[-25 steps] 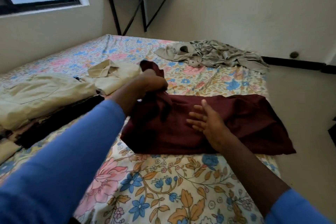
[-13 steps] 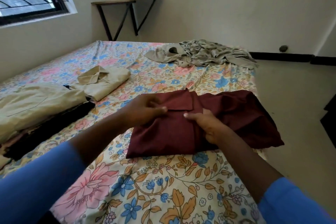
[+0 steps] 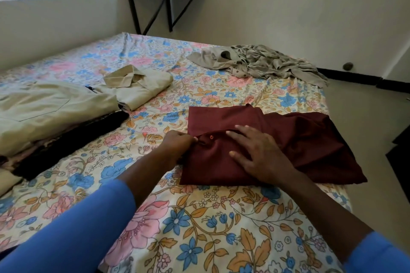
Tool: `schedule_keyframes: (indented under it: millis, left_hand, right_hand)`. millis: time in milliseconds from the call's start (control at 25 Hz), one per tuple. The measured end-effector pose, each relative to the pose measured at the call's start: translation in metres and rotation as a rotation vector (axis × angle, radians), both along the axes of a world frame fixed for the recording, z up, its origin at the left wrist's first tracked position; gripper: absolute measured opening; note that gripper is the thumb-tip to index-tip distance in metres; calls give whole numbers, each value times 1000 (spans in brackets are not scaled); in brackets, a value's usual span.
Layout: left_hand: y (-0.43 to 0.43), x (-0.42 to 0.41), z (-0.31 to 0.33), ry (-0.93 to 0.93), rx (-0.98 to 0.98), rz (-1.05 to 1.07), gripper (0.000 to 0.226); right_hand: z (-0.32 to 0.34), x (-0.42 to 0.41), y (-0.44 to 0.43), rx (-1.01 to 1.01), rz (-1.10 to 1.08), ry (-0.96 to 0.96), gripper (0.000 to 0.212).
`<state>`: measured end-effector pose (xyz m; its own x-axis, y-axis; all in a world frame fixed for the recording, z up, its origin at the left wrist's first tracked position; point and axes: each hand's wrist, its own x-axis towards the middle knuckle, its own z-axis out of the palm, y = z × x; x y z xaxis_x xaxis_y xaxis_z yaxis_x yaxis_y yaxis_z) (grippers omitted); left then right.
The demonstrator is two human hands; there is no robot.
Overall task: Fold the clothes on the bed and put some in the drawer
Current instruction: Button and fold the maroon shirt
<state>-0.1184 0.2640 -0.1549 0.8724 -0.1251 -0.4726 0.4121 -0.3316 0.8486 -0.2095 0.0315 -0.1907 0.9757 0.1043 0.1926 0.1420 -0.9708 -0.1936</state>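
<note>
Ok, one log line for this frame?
left hand pinches maroon cloth garment edge | right hand flat on it | grey crumpled garment unfolded

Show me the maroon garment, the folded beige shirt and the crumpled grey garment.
maroon garment (image 3: 310,139): head view, its bare right part.
folded beige shirt (image 3: 147,89): head view, its body below the collar.
crumpled grey garment (image 3: 266,64): head view, its wrinkled middle.

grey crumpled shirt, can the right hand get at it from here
Probably only with a lean: the right hand lies flat on the maroon garment, and just open floral sheet separates it from the grey crumpled shirt.
</note>
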Motion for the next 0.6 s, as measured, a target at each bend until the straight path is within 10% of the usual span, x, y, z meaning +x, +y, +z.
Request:
schedule_keyframes:
  millis: [160, 400, 600]
  left_hand:
    - [16, 9, -4, -4, -6, -51, 26]
    - [3, 10, -20, -453, 657, -197, 92]
    - [-5, 15, -31, -558, 782, -173, 75]
  right_hand:
    - [-8, 2, 8, -14, -96, -40, 60]
    - [8, 39, 22, -161, -119, -252, 42]
    - [5, 43, -1, 20, -187, -262, 13]
